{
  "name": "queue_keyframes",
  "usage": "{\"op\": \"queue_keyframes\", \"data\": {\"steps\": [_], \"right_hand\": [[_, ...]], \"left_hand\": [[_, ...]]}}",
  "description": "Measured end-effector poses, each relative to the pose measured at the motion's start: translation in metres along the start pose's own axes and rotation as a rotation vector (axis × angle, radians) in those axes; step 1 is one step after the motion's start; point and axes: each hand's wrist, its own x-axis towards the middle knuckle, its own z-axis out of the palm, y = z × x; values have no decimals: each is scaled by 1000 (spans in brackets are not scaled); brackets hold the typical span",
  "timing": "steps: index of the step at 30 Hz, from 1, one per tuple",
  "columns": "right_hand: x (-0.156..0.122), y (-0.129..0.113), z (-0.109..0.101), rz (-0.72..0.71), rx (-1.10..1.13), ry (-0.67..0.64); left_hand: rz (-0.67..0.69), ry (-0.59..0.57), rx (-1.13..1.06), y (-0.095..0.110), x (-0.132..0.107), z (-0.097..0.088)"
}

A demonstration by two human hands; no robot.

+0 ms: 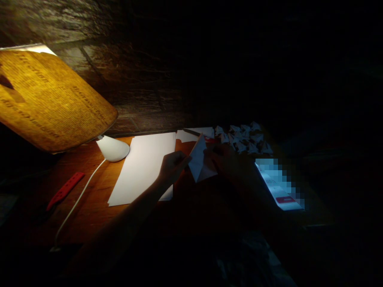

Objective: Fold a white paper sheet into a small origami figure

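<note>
Between my two hands is a folded sheet of white paper [198,161], with a pointed top and slanted creased sides, held above the wooden table. My left hand [172,164] pinches its left edge between thumb and fingers. On the other side my right hand [223,157] is closed at the paper's right edge, mostly in shadow, so its fingers are hard to make out. A stack of white paper sheets [143,167] lies left of the folded piece. Just behind my hands are scissors [191,131], resting on smaller white paper pieces [206,130].
Several small folded paper figures [241,137] cluster at the back right. A lit phone [279,187] lies on the right. At left stand a lamp with a printed shade [60,99] and white base [113,148], its white cord [79,199], and a red power strip [66,189]. A wall [140,79] rises behind.
</note>
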Motion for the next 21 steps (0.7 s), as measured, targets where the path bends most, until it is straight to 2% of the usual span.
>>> {"op": "queue_keyframes", "data": {"steps": [8,17,21], "right_hand": [[-1,-3,-1,-43,-86,29],[-2,-4,-1,-6,-95,20],[-1,-2,0,-11,-55,-58]], "left_hand": [[-36,-58,-31,-2,0,-2],[-36,-33,-63,-1,2,-4],[-61,-69,-115,-2,2,-6]]}}
